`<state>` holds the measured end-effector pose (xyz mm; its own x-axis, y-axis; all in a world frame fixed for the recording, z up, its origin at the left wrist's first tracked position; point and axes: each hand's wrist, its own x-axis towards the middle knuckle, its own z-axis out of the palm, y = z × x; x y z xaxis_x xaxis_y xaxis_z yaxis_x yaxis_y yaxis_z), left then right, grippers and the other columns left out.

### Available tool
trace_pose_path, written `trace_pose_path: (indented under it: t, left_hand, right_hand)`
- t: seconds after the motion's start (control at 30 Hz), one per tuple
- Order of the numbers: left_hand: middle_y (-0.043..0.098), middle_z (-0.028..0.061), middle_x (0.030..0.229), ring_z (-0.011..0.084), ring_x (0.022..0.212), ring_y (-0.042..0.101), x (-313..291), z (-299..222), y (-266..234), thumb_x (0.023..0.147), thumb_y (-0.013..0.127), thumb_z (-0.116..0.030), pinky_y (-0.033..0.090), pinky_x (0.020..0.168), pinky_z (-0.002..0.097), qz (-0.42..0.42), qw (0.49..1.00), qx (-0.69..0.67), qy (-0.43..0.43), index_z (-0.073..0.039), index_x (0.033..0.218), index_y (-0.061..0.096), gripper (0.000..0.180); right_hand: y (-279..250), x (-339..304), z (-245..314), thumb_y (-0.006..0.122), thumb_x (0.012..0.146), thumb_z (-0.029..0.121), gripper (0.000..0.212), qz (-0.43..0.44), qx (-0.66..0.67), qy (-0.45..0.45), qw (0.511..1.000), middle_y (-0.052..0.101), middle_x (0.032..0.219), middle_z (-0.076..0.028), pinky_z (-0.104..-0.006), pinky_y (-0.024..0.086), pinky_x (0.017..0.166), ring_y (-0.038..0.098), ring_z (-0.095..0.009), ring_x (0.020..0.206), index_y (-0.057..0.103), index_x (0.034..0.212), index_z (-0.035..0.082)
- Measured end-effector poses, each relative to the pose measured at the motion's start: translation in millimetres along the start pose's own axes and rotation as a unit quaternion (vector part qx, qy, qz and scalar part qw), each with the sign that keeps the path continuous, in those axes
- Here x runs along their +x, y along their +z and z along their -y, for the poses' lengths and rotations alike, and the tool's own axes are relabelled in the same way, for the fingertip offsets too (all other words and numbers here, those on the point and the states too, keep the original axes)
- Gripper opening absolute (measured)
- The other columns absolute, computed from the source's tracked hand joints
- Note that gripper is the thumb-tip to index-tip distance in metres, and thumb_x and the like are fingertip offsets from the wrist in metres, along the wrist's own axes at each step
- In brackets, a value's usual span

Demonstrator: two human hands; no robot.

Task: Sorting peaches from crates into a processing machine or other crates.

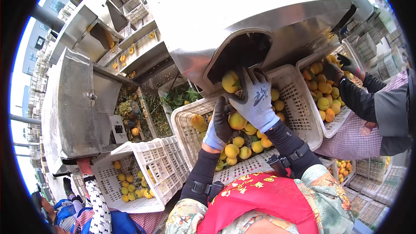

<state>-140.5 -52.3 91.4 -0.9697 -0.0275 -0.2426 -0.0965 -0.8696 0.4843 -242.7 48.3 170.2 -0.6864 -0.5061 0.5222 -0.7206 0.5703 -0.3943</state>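
Observation:
My right hand [255,97], in a grey glove, reaches up to the dark mouth of a steel chute [242,56] and presses against a yellow peach [230,81] at its lip. My left hand [220,123], in a black-palmed glove, curls around another yellow peach [237,121] just below. Both hands hover over a white slotted plastic crate [299,108] that holds several yellow and orange peaches. Black sleeves and wrist straps cover my forearms.
A second white crate of peaches [323,99] stands to the right, where another person's black-gloved hand [349,64] reaches in. At lower left a third crate [147,177] holds small yellow fruit beside another person's red-gloved hand [83,165]. Steel sorting machinery [82,104] fills the left, with leaves and debris.

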Motion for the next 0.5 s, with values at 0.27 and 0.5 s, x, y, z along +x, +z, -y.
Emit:
trace_pose_path:
  t: [0.27, 0.5]
  left_hand:
    - [0.055, 0.0102, 0.124, 0.0195, 0.111, 0.055, -24, -13, 7, 0.08, 0.058, 0.001, 0.05, 0.08, 0.0329, 0.035, 0.989, 0.101, 0.102, -0.002, 0.132, 0.043, 0.054]
    - [0.052, 0.0095, 0.128, 0.0271, 0.115, 0.052, -18, -9, 2, 0.096, 0.047, -0.026, 0.05, 0.083, 0.0411, 0.073, 0.969, -0.236, 0.032, -0.007, 0.132, 0.045, 0.041]
  right_hand:
    - [22, 22, -7, 0.072, 0.067, 0.032, 0.073, 0.01, -0.054, -0.012, 0.998, 0.053, 0.122, -0.019, -0.0513, 0.031, 0.101, 0.049, -0.038, 0.11, 0.047, 0.128, 0.0]
    - [42, 56, -19, 0.068, 0.074, 0.031, 0.064, -0.072, -0.01, -0.05, 0.996, 0.053, 0.124, -0.018, -0.0473, 0.034, 0.1, 0.049, -0.035, 0.112, 0.049, 0.128, 0.004]
